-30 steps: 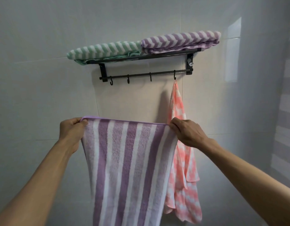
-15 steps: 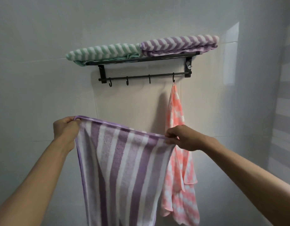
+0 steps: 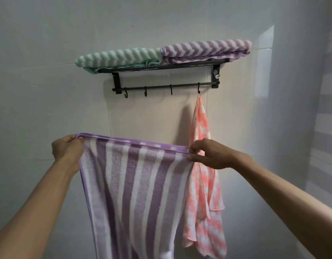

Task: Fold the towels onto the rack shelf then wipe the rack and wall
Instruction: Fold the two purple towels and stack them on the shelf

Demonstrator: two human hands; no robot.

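Striped towel: purple and white, hung spread at 6 o'clock below the rack, top edge stretched between both hands.
Left hand: clamped on the towel's upper left corner.
Right hand: pinched the upper right corner.
Rack: black, at 12 o'clock on the wall.
Shelf towels: green towel touching purple towel, both folded.
Pink cloth: hung from the rightmost hook.

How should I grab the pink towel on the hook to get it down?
Probably pinch the pink towel near its top, just under the hook, coming from the front, then lift up. It hangs by a small loop there; tugging the loose bottom would likely only pull against the hook.
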